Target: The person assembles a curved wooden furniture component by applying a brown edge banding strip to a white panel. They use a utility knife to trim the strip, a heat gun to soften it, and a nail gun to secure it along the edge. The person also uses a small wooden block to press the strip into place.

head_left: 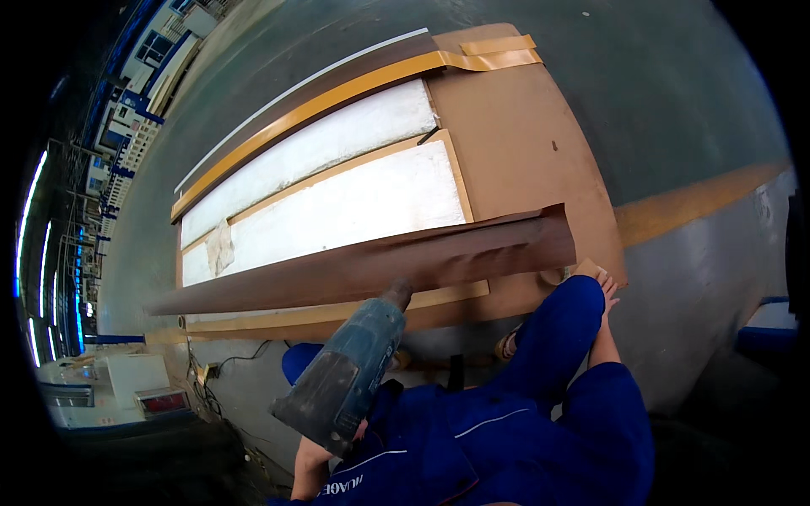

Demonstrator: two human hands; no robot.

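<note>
My left hand (360,429) is wrapped around a blue and black heat gun (344,375), which hides most of its fingers. The gun's dark nozzle comes close to a long sheet of dark brown film (405,266); whether they touch I cannot tell. The film lies lengthwise over the near side of a panel, its right end raised and creased. Beyond my bent right knee, my right hand (608,292) is at the board's near right corner. Its fingers hold a small tan block (587,268), partly hidden by the knee.
A large brown board (523,126) carries white panels (354,202) with tan edge strips. Along the far side runs a shiny orange-tan strip (329,101). A torn, pale scrap (220,248) sits on the panels' left part. Cables (202,384) trail over the floor at lower left.
</note>
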